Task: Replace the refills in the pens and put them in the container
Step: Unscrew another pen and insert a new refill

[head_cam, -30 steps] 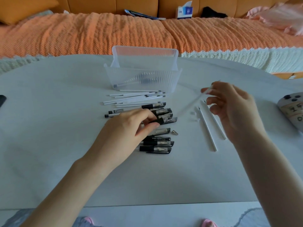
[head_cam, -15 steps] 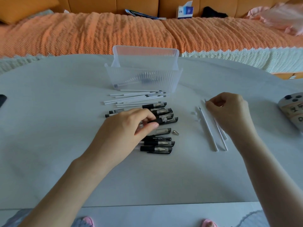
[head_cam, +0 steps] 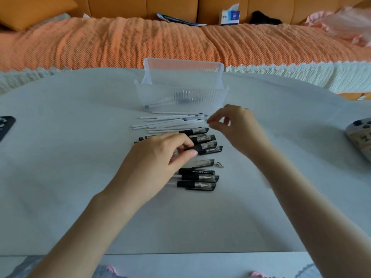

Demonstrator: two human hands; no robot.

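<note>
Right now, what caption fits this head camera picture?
Left hand grips a black pen; right hand beside white refills near the container.

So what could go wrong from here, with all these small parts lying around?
1. The loose metal tip lies on the table beside a detached cap, close to the right forearm; a brush could flick it away.
2. The right hand reaches at the ends of the loosely fanned refills and may scatter them.
3. The left hand grips one pen in a tight row, so neighbours may get dragged.
</note>
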